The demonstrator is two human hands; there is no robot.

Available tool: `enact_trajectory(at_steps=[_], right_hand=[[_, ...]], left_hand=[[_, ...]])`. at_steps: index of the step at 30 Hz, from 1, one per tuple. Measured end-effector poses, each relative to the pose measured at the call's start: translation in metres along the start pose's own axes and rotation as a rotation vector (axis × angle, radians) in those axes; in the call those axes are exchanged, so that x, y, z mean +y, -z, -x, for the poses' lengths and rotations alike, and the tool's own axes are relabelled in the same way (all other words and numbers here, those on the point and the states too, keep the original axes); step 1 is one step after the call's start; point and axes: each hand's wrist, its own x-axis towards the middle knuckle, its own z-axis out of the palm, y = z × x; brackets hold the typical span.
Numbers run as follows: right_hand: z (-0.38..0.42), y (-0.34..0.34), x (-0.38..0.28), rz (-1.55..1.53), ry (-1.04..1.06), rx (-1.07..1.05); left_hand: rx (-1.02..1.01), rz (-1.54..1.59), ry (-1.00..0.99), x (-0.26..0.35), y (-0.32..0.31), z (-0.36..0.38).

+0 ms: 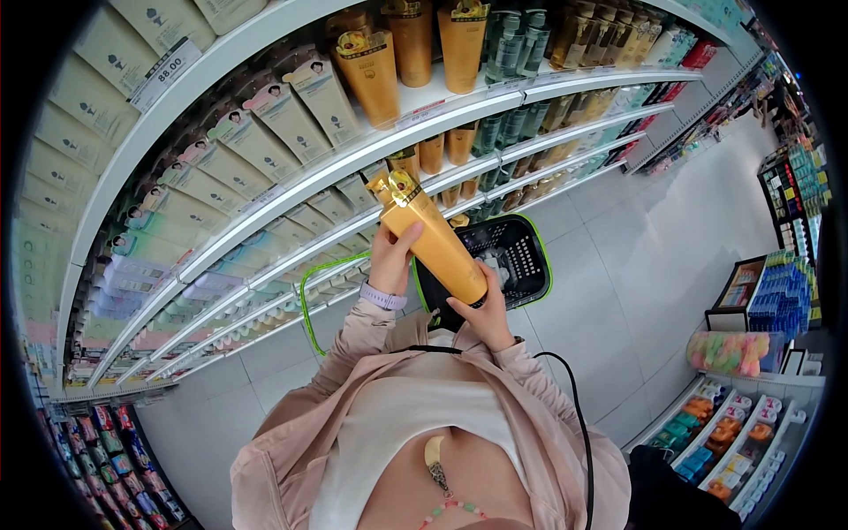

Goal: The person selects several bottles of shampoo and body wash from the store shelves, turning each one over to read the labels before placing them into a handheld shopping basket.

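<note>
A golden-yellow pump bottle [435,246] is tilted between my two hands, its capped top toward the upper left. My left hand [389,257] wraps around the bottle just below the top. At the base, my right hand [485,309] grips it with the fingers bent around the edge. A black shopping basket [541,281] with a bright green rim stands on the floor beyond the bottle, and its green handle [305,305] hangs out to the left. Some pale items lie inside, too small to name.
Ahead, a curved white shelf [397,132] holds beige boxes [285,121], golden bottles [367,78] and green-blue bottles [517,44]. At right, a display [782,287] carries blue packs. A lower shelf [733,433] sits at the bottom right. A black cable [579,406] runs beside my right sleeve.
</note>
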Motion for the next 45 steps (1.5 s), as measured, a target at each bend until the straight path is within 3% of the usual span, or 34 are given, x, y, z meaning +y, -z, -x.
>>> enact_trajectory(at_steps=[1,4,10,14,20,22,24,26,27,30,36,40,42,45], right_hand=[[0.000,0.000,0.005,-0.188,-0.067,-0.002],[0.000,0.007,0.013,-0.293,-0.168,-0.053],[-0.002,0.034,0.019,-0.419,-0.332,-0.270],[-0.001,0.041,0.037,-0.428,-0.418,-0.307],[0.002,0.047,0.091,-0.334,-0.616,-0.318],[0.010,0.044,0.113,-0.123,-0.575,-0.262],[0.011,0.048,0.137,-0.101,-0.594,-0.240],[0.011,0.055,0.156,0.110,-0.578,-0.304],[0.013,0.056,0.189,0.144,-0.638,-0.336],[0.011,0.057,0.243,0.285,-0.656,-0.416],[-0.002,0.046,0.352,0.366,-0.845,-0.622],[-0.001,0.012,0.419,0.402,-0.891,-0.580],[0.001,-0.008,0.455,0.513,-0.783,-0.459],[-0.006,-0.037,0.508,0.549,-0.812,-0.434]], left_hand=[[-0.003,-0.004,0.003,-0.003,0.000,0.000],[0.005,-0.041,0.021,-0.013,-0.004,0.000],[0.020,-0.043,0.139,-0.035,-0.002,-0.008],[0.031,-0.054,0.232,-0.060,0.005,-0.015],[0.122,-0.031,0.483,-0.133,0.032,-0.030],[0.176,-0.012,0.562,-0.166,0.045,-0.029],[0.202,-0.019,0.638,-0.202,0.054,-0.031],[0.275,-0.085,0.740,-0.240,0.064,-0.029],[0.336,-0.004,0.875,-0.275,0.081,-0.033],[0.437,0.049,1.007,-0.340,0.110,-0.041],[0.512,0.014,1.114,-0.446,0.165,-0.056],[0.566,-0.188,1.166,-0.493,0.189,-0.081],[0.581,-0.278,1.178,-0.511,0.195,-0.091],[0.394,-0.416,1.149,-0.554,0.216,-0.105]])
